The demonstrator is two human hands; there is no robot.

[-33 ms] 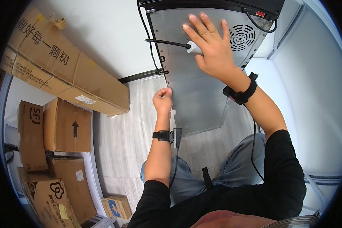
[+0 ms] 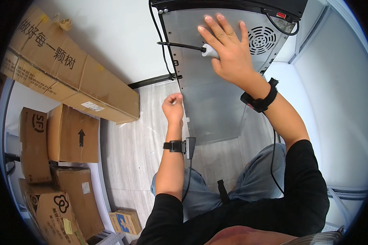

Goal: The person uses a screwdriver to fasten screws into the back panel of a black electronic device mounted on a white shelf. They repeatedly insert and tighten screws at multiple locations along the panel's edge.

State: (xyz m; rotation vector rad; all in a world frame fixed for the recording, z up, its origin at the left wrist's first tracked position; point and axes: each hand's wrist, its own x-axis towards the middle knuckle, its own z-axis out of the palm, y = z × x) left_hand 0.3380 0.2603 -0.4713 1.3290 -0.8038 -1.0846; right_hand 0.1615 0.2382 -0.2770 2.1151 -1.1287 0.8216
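A large grey metal panel (image 2: 208,98) with a black top frame stands in front of me. My right hand (image 2: 233,55) lies against its upper part with the fingers spread. Tucked under that palm, between thumb and forefinger, is the white handle of a screwdriver (image 2: 182,45); its black shaft points left past the panel's edge, and most of the handle is hidden. Beside the panel's left edge, my left hand (image 2: 173,108) is closed in a pinch. Whatever its fingertips may hold is too small to make out.
A round vent (image 2: 261,41) and a red switch (image 2: 281,15) sit at the panel's upper right. Black cable (image 2: 161,38) runs down its left side. A long carton (image 2: 73,69) leans at the left wall, with several cardboard boxes (image 2: 79,136) below. A small box (image 2: 126,222) lies on the floor.
My left hand has shifted very slightly left, away from the panel's edge. The right hand and the screwdriver stay in place on the panel.
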